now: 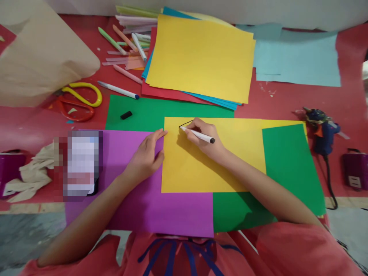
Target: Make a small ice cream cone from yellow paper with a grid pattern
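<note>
While only a short black line (186, 123) shows far left on the yellow sheet (198, 172) mid-counter (283, 103), its visible remainder blank, I hold the white marker (200, 135) pinched in the right hand (209, 130), the left hand (147, 153) extended, grasping nothing, at the sheet's left edge.

Light is moderate — shadows soft, outer edges bowed.

The shirt (130, 257) is coral-red, at 6 o'clock. Dark-blue bands (171, 256) fan downward over a darker red area (179, 264). The short left sleeve (100, 257) (7 o'clock) and right sleeve (296, 245) (5 o'clock) are plain.
</note>
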The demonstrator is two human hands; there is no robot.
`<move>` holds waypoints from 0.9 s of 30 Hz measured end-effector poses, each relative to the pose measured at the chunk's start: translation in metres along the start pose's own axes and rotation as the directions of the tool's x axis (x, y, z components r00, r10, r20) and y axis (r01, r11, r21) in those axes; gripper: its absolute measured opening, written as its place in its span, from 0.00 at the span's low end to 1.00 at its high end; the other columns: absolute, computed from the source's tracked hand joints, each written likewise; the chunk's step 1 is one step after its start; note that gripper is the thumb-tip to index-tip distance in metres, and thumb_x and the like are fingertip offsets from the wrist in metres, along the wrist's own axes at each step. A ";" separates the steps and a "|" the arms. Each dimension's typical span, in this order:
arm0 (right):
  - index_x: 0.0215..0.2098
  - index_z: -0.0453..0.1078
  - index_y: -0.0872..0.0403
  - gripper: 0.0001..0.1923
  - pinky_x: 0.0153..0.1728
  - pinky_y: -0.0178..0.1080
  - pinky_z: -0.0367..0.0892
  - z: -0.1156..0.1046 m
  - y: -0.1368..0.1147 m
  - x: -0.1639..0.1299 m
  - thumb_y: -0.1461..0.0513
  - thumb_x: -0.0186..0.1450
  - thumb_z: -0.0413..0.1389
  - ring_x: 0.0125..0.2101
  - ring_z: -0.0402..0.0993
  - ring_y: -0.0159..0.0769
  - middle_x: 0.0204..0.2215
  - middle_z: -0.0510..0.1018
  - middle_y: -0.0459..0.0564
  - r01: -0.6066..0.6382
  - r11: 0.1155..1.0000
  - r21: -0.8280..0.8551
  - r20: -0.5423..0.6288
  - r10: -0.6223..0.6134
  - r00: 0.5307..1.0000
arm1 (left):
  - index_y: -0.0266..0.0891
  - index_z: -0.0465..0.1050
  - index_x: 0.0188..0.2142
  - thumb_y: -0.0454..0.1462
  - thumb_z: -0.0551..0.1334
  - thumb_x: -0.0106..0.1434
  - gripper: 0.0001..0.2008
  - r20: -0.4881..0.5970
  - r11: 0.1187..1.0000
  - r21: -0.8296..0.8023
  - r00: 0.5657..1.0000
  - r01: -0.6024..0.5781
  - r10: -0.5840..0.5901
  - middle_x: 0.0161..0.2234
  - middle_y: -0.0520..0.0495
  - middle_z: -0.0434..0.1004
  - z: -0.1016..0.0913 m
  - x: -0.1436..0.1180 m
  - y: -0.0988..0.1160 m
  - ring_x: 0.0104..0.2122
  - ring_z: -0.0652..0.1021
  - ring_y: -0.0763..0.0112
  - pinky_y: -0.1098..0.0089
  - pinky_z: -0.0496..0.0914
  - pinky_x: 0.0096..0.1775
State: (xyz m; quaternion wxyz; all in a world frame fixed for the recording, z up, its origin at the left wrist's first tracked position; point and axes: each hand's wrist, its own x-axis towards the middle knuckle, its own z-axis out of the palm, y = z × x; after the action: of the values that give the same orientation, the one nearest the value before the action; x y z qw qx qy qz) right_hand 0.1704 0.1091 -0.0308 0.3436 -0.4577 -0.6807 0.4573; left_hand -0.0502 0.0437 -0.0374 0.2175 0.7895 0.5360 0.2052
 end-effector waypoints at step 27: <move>0.30 0.66 0.55 0.09 0.26 0.32 0.58 0.009 -0.007 -0.006 0.58 0.64 0.53 0.23 0.64 0.27 0.25 0.72 0.44 0.075 0.997 0.037 0.233 -0.081 0.969 | 0.41 0.45 0.64 0.29 0.56 0.61 0.34 -0.035 0.999 -0.053 0.999 0.009 -0.011 0.60 0.38 0.67 0.001 0.000 0.000 0.62 0.65 0.58 0.51 0.62 0.62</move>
State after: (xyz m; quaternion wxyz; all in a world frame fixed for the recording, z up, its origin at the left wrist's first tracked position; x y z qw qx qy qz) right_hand 0.1620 0.0999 -0.0272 0.2848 -0.3684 -0.7277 0.5037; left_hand -0.0496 0.0437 -0.0386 0.2296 0.7772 0.5380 0.2320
